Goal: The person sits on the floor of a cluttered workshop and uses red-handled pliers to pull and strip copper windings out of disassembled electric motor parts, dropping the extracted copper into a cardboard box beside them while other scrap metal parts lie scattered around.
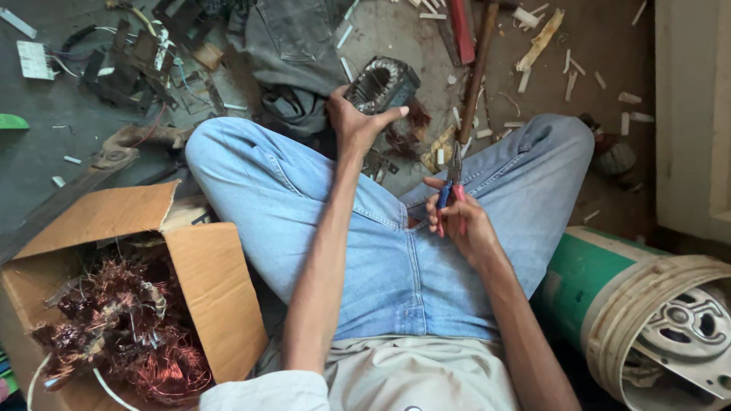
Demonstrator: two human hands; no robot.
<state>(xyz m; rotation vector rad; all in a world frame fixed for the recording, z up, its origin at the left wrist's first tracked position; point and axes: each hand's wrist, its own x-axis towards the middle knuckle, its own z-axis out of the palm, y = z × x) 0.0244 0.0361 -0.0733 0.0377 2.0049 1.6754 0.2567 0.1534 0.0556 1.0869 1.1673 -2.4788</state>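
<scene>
The cardboard box (213, 297) beside the person's left knee already holds a thick tangle of stripped copper wire (126, 331), so by the look of it a good share of the winding-pulling is done. On the floor beyond the knees, the left hand (356, 122) is closed over the rim of a motor stator (381, 84), whose slots look mostly bare, with a clump of reddish wire (407, 129) lying just beside it. The right hand (463, 224) rests on the thigh, fingers wrapped around the red and blue handles of pliers (451, 190), so any last strands appear still uncut.
</scene>
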